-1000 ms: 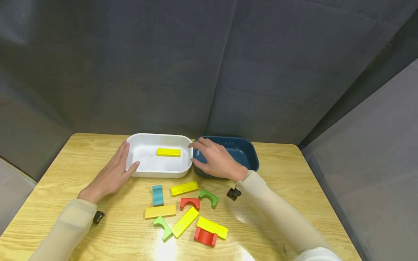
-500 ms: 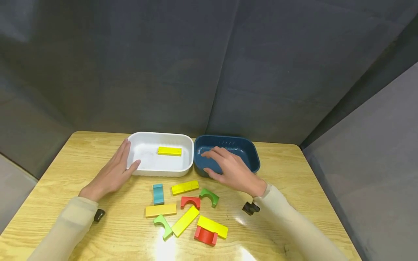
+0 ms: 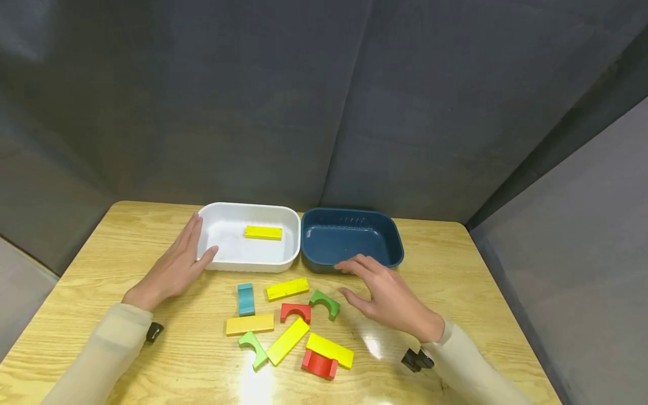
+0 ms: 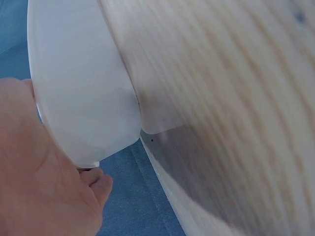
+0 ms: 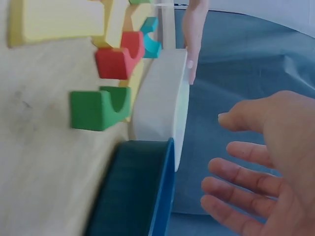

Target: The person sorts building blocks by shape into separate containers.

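Observation:
My left hand [image 3: 174, 264] rests against the left end of a white plastic tray [image 3: 248, 267], fingers extended along its side and thumb over the front rim. In the left wrist view the palm lies beside the white wall. A single yellow block [image 3: 263, 233] sits inside that tray. My right hand [image 3: 390, 292] hovers just in front of a dark blue tray [image 3: 354, 239], fingers loosely spread and holding nothing. Closest to its thumb on the table is a dark green arch block [image 3: 324, 304]. The right wrist view shows the spread fingers [image 5: 236, 189] free of any block.
On the wooden table [image 3: 471, 292] lie a red arch [image 3: 296, 310], a blue block [image 3: 246, 299], an orange-yellow plank [image 3: 250, 325], a light green arch [image 3: 253, 349], several yellow planks [image 3: 287, 341] and a red block [image 3: 319, 365]. Dark cloth [image 3: 243, 112] hangs behind the table.
My right hand has moved from the seam between the trays back to the right and toward the near side. The left hand stays at the white tray; the blocks lie as before.

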`<control>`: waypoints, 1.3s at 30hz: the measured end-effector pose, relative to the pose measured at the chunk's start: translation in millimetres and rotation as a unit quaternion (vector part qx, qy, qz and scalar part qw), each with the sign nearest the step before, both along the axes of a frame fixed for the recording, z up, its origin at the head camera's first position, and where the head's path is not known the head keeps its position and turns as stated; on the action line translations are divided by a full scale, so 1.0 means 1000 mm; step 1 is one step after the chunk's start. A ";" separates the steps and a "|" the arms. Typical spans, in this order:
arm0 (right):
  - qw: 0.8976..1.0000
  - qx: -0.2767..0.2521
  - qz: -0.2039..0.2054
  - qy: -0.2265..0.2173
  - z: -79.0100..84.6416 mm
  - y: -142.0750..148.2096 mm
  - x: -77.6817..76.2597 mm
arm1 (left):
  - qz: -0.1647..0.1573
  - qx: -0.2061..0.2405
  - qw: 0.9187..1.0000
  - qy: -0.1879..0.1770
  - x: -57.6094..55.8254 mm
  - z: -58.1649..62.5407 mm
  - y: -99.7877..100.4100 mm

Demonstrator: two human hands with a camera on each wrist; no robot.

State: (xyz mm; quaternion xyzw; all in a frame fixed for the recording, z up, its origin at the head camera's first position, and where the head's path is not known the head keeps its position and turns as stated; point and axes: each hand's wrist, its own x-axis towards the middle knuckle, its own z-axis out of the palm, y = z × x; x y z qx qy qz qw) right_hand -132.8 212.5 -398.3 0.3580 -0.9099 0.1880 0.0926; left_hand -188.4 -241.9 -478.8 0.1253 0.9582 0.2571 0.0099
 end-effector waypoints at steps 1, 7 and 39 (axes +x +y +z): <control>1.000 0.001 -0.003 -0.001 -0.001 0.002 0.003 | 0.000 0.000 1.000 0.000 0.000 0.000 0.000; 1.000 -0.004 -0.019 -0.014 -0.011 0.012 0.021 | -0.001 0.000 1.000 -0.003 0.000 0.002 0.001; 0.981 0.022 0.021 -0.190 -0.055 0.021 0.067 | 0.002 0.001 1.000 -0.001 0.000 0.001 0.000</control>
